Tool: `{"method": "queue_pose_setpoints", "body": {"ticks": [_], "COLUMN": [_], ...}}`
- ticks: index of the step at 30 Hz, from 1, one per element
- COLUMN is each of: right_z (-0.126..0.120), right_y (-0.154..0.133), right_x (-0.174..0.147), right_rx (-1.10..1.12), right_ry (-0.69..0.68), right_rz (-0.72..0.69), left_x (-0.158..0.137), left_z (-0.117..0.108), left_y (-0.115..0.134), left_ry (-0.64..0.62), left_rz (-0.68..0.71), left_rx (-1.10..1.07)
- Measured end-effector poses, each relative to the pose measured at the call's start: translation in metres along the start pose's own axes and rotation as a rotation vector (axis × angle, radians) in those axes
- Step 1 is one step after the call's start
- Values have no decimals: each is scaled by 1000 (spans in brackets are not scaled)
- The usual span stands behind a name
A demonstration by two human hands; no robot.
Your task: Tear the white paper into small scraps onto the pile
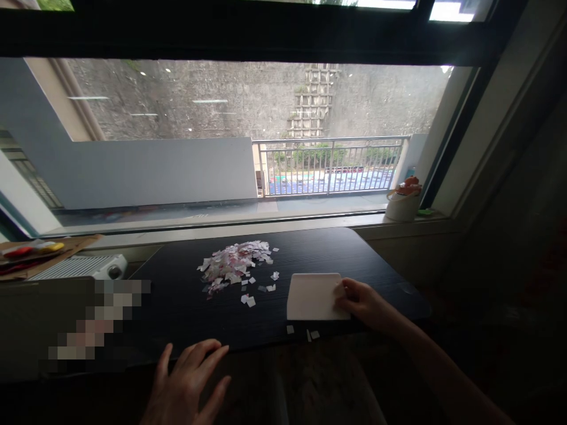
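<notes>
My right hand (357, 300) has its fingers and thumb closed on the right edge of a flat white rectangular piece (313, 296) with rounded upper corners. I cannot tell whether this is a card, a booklet or a plastic scraper. My left hand (190, 378) holds nothing, its fingers spread by the near edge of the dark table. Beyond that hand lies a heap of small paper scraps (237, 260), white and pinkish. Several stray scraps (250, 301) are scattered to its right. A few more scraps (315, 334) rest just below the white piece.
The black table (332, 248) reaches toward the window sill. On the sill at right stands a white container (402, 206) with an orange-red thing on top. A white slatted appliance (84, 267) and a brown board (66, 251) are at the left, near a blurred-out patch.
</notes>
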State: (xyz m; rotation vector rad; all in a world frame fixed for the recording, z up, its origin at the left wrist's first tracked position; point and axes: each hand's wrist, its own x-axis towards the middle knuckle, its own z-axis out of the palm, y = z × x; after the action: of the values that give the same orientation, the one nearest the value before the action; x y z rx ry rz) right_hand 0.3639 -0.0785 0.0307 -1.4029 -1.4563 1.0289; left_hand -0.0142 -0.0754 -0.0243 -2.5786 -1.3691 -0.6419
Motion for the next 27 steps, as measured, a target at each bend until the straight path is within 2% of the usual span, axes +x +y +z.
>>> {"method": "queue_pose_setpoints", "body": {"ticks": [4,9,16,21,27], "right_z": [1,-10,-31,-29,-24], "right_y": [1,-3,4,9,1], "right_x": [4,-8,-29,-36,-36], "right_rx": [6,0,-40,-42,-29], "right_ry": [-69,-95,32,5,23], "right_rz": [-31,-29,-15,-2,-5], "left_x": [0,0,-4,-3,0], "left_z": [-1,-3,5,1,-6], "left_y": [-2,-1,-6,-7,-3], "left_ry": [-5,-13,-43,-66,-93], "left_rz": [-26,-22,-59,-56,-53], "left_rx": [-16,-39,-37,-33,-70]}}
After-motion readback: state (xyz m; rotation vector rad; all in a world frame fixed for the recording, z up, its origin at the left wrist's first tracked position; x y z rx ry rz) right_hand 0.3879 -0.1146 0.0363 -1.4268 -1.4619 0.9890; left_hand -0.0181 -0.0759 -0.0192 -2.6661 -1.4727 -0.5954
